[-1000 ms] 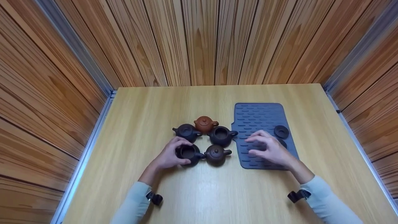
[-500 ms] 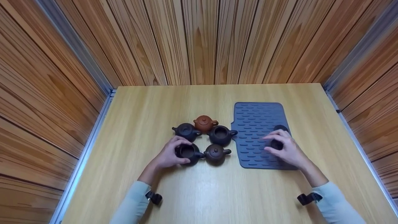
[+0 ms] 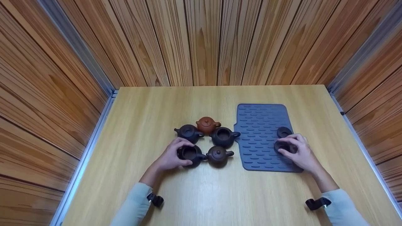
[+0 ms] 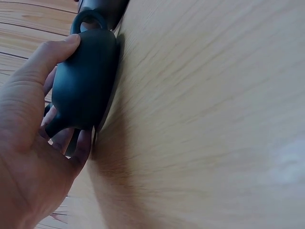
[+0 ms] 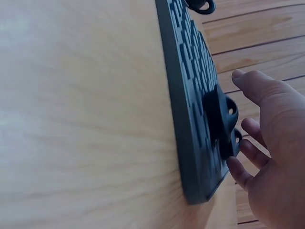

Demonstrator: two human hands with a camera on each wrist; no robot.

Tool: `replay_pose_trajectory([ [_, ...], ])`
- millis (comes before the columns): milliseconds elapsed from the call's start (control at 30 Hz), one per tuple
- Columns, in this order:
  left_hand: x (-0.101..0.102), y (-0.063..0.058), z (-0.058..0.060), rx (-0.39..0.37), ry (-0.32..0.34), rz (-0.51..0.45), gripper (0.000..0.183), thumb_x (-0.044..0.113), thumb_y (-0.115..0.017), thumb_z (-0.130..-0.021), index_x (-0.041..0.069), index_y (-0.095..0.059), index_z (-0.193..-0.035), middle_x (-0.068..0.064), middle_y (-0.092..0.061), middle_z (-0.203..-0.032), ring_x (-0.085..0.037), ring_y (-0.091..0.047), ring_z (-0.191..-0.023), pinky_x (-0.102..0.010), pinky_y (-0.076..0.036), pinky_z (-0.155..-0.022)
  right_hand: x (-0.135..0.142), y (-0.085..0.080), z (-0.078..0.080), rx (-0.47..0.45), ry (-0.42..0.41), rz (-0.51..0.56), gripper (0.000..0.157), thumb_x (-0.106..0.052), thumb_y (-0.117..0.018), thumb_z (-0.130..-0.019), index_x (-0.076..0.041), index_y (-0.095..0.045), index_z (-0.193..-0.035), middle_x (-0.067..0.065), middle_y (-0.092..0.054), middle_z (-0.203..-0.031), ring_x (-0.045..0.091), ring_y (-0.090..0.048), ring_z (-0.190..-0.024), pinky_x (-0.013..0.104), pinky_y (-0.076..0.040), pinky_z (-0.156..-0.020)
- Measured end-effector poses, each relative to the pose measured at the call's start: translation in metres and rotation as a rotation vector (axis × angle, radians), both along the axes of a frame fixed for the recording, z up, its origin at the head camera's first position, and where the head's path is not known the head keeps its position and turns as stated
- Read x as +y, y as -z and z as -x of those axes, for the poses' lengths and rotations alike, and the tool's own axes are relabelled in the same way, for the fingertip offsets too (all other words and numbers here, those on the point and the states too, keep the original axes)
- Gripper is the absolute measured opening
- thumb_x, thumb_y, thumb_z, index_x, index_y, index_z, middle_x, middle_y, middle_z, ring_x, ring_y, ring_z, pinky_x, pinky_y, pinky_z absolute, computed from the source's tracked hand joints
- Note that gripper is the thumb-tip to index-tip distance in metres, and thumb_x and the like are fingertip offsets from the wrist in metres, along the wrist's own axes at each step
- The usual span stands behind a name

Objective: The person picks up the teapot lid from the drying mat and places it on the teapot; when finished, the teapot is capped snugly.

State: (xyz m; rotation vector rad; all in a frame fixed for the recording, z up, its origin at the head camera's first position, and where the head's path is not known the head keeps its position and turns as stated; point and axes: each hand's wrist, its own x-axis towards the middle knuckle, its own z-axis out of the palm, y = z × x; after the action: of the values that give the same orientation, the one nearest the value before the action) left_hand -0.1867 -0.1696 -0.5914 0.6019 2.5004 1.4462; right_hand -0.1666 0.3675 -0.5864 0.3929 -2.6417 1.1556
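Observation:
My left hand [image 3: 172, 155] grips a black teapot [image 3: 197, 160] without a lid, fingers on the far side and thumb on the near side. In the left wrist view, the thumb presses the side of this teapot [image 4: 86, 76] near its handle, and the spout points toward the palm. My right hand [image 3: 302, 153] hovers at the right edge of the grey mat [image 3: 257, 119], fingers and thumb spread around a dark round lid [image 3: 284, 146]. The right wrist view shows a gap between the fingers and that lid [image 5: 217, 114], which has a loop knob. Beyond it lies a second dark lid [image 3: 284, 132].
Several other teapots form a ring with the gripped one: a reddish-brown teapot [image 3: 207, 125], a black teapot with its lid on [image 3: 187, 133], a lidless black teapot [image 3: 223, 143] and a brown lidded teapot [image 3: 218, 157]. Wood-panelled walls [image 3: 204, 44] enclose the table [image 3: 201, 194].
My right hand has moved right across the mat, from its middle to around the nearer lid, which now shows between the fingers. The left hand has stayed on the teapot.

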Motion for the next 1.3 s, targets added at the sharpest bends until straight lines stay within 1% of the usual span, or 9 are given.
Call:
replay_pose_trajectory([
  [133,0.000,0.000,0.000,0.008,0.000,-0.008,0.060,0.017,-0.100,-0.082,0.017,-0.077,-0.137,-0.015,-0.064,-0.146,-0.038,-0.057,-0.145,-0.059,-0.037,-0.128,0.005,0.004,0.002,-0.029,0.039,0.024,0.034,0.001,-0.089,-0.092,-0.005,-0.083,-0.125,0.017,-0.065,-0.122,-0.006,-0.040,-0.114,0.016,-0.034,-0.091],
  [267,-0.001,0.001,-0.001,0.017,0.000,-0.012,0.060,0.016,-0.101,-0.081,0.017,-0.077,-0.136,-0.015,-0.064,-0.146,-0.038,-0.058,-0.144,-0.059,-0.037,-0.127,0.008,0.007,0.003,-0.070,0.066,0.032,0.030,-0.001,-0.087,-0.096,-0.005,-0.084,-0.125,0.016,-0.067,-0.119,-0.002,-0.049,-0.106,0.010,-0.040,-0.086],
  [433,-0.002,0.002,0.000,0.027,0.001,-0.020,0.060,0.015,-0.101,-0.081,0.015,-0.077,-0.136,-0.016,-0.065,-0.146,-0.038,-0.058,-0.143,-0.058,-0.038,-0.128,0.012,0.006,0.007,-0.098,0.084,0.028,0.028,-0.002,-0.087,-0.096,-0.005,-0.084,-0.124,0.016,-0.068,-0.116,0.003,-0.054,-0.096,0.010,-0.043,-0.080],
  [567,-0.002,0.001,0.001,0.018,-0.002,-0.022,0.060,0.014,-0.101,-0.081,0.014,-0.077,-0.136,-0.017,-0.064,-0.146,-0.037,-0.058,-0.143,-0.056,-0.037,-0.127,0.013,0.006,0.008,-0.107,0.071,0.049,0.025,0.000,-0.087,-0.095,-0.003,-0.085,-0.119,0.015,-0.068,-0.116,0.001,-0.057,-0.091,0.009,-0.046,-0.078],
  [700,-0.002,0.000,0.000,0.017,-0.001,-0.021,0.060,0.013,-0.101,-0.080,0.014,-0.077,-0.135,-0.017,-0.065,-0.145,-0.037,-0.057,-0.142,-0.054,-0.037,-0.126,0.012,0.004,0.010,-0.115,0.045,0.089,0.019,0.004,-0.086,-0.094,0.000,-0.085,-0.113,0.016,-0.068,-0.115,-0.004,-0.060,-0.093,0.006,-0.051,-0.078],
  [833,-0.001,0.001,0.001,0.014,0.006,-0.018,0.060,0.015,-0.101,-0.081,0.014,-0.077,-0.136,-0.017,-0.065,-0.145,-0.037,-0.057,-0.143,-0.056,-0.036,-0.127,0.012,0.003,0.010,-0.127,0.046,0.086,0.017,0.005,-0.085,-0.095,0.000,-0.085,-0.111,0.016,-0.068,-0.116,-0.007,-0.058,-0.099,0.004,-0.052,-0.080],
  [1033,0.000,0.002,0.001,0.008,0.008,-0.020,0.060,0.015,-0.101,-0.081,0.014,-0.077,-0.136,-0.017,-0.064,-0.145,-0.037,-0.057,-0.143,-0.057,-0.036,-0.127,0.014,0.004,0.011,-0.143,0.054,0.074,0.017,0.004,-0.085,-0.095,0.000,-0.086,-0.112,0.017,-0.068,-0.117,-0.008,-0.057,-0.099,0.003,-0.052,-0.080],
  [1300,-0.001,0.002,0.001,0.015,0.007,-0.020,0.059,0.016,-0.101,-0.081,0.016,-0.077,-0.136,-0.016,-0.065,-0.145,-0.037,-0.056,-0.143,-0.058,-0.037,-0.127,0.014,0.008,0.013,-0.142,0.062,0.097,0.017,0.007,-0.085,-0.094,0.002,-0.085,-0.111,0.016,-0.068,-0.117,-0.008,-0.058,-0.099,0.004,-0.053,-0.079],
])
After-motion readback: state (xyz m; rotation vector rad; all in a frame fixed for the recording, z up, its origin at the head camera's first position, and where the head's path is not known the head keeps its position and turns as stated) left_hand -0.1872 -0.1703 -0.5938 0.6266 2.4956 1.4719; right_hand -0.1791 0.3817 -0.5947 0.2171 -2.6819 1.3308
